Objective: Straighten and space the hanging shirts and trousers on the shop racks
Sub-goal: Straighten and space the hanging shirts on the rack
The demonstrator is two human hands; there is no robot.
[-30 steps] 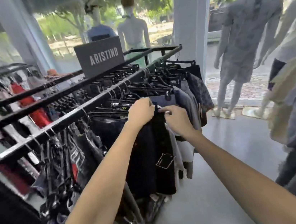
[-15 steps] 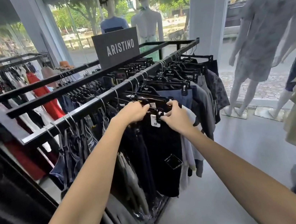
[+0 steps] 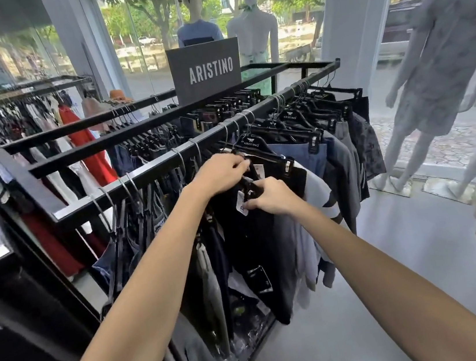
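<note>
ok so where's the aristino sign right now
In the head view the ARISTINO sign stands upright on the rack's middle rails, upper centre, just in front of the two window mannequins and beyond both hands.

A black garment (image 3: 256, 238) hangs on a black clip hanger (image 3: 270, 161) from the near rail of the black rack (image 3: 145, 177) — white tag (image 3: 241, 207) at its waistband. Further along the rail, blue and grey garments (image 3: 334, 161) hang packed close together.
</note>
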